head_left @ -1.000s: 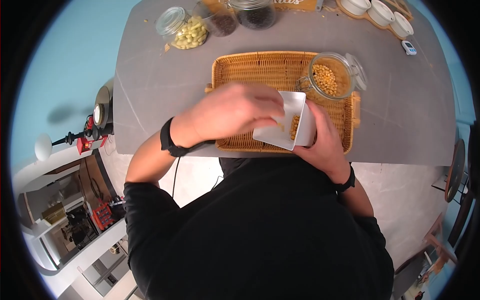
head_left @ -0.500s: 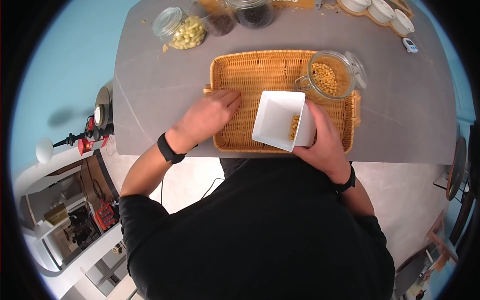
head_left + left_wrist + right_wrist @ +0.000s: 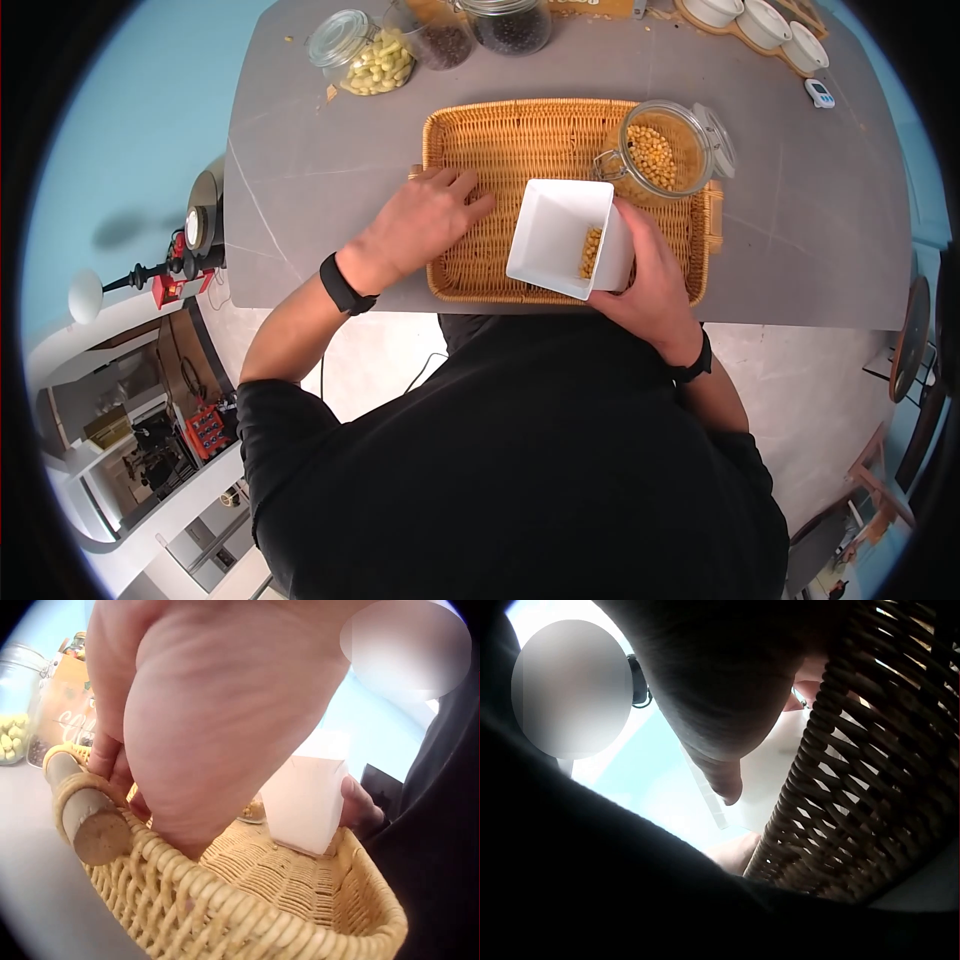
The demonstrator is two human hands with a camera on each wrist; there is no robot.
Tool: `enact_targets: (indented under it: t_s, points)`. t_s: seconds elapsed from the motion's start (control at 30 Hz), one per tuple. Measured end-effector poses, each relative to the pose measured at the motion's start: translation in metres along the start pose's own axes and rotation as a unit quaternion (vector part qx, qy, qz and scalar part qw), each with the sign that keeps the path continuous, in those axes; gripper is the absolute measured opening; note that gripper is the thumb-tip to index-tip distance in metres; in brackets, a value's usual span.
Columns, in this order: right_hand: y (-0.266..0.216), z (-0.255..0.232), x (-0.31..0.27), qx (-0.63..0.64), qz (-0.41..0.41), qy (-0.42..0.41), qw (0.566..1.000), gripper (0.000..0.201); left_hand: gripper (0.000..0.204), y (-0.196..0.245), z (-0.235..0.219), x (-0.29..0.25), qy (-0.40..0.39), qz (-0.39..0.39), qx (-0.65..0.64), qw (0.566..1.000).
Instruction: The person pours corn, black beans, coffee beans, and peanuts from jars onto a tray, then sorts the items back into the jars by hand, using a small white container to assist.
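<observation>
A white square container (image 3: 545, 235), its mouth tilted toward the left, has a few yellow corn kernels (image 3: 590, 252) inside. My right hand (image 3: 650, 285) grips it from the right side, thumb and fingers around its walls. Beneath it is a wicker basket (image 3: 520, 125). My left hand (image 3: 425, 225) reaches over the basket's left end, fingers bent downward inside, thumb and forefinger apart. In the left wrist view the same hand (image 3: 202, 712) is beside the wooden handle (image 3: 97, 832), with its fingertips partly hidden. An opened glass jar (image 3: 665, 150) of corn kernels sits at the basket's back right.
Toward the back left of the grey table (image 3: 310, 200) stand a jar of pale green beans or nuts (image 3: 378, 65) and two jars of darker contents (image 3: 508, 30). White bowls (image 3: 765, 25) and a small timer (image 3: 819, 93) are at the back right.
My left hand has moved left from over the white container to the basket's left end, and its fingers have since spread a little. My right hand and the container have stayed put.
</observation>
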State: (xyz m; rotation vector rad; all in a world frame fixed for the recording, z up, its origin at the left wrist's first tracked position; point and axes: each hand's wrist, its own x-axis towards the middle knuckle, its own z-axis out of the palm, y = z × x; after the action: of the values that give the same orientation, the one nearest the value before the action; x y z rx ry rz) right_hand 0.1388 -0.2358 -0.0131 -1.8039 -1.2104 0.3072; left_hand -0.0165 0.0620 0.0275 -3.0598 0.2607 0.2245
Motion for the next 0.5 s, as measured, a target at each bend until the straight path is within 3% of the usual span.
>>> enact_targets:
  t_s: [0.2, 0.5]
  points:
    - [0.001, 0.0, 0.0, -0.001, -0.002, -0.004, 1.0, 0.106, 0.02, -0.014, 0.011, 0.002, 0.023, 0.064, -0.079, 0.995]
    - [0.004, 0.0, -0.002, -0.006, 0.01, -0.009, 1.0, 0.108, 0.009, -0.03, 0.015, 0.007, 0.003, 0.079, -0.139, 0.987]
